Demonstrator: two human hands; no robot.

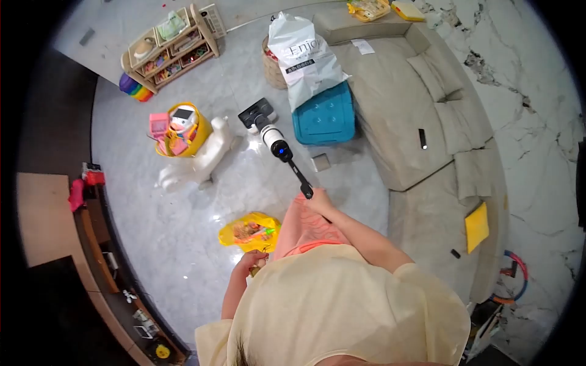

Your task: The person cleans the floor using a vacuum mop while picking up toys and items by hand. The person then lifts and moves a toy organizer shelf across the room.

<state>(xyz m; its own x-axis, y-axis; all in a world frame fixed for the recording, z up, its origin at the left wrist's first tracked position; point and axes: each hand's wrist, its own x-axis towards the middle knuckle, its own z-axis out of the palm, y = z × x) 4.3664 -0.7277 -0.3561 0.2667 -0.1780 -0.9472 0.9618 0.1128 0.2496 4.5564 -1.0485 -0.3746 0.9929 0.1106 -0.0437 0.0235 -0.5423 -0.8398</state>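
1. Head camera view, and the right hand (317, 201) is grasping the black handle (300, 180) of a stick floor cleaner (270, 135), fingers wrapped round its end, just over the pink clothing (299, 222);
2. the cleaner is slanting forward, its floor head (257, 114) resting on the grey floor (152, 213), just left of a blue lidded box (323, 119); a blue light (281, 150) is glowing partway along it;
3. over at the left hand (249, 260), down by the person's side, fingers are bending beside a small yellowish thing (255, 270); I cannot tell whether they are gripping it;
4. just ahead of that hand, a yellow bag (228, 236) is lying open on the floor, showing its mixed contents;
5. farther off, a white toy (213, 149) is standing beside a yellow tub (198, 143) full of things;
6. a white printed bag (308, 61) is leaning over the box's far edge, beside a woven basket (273, 74); the sofa (390, 91) is stretching along the right, a dark slim device (422, 139) lying on its seat.
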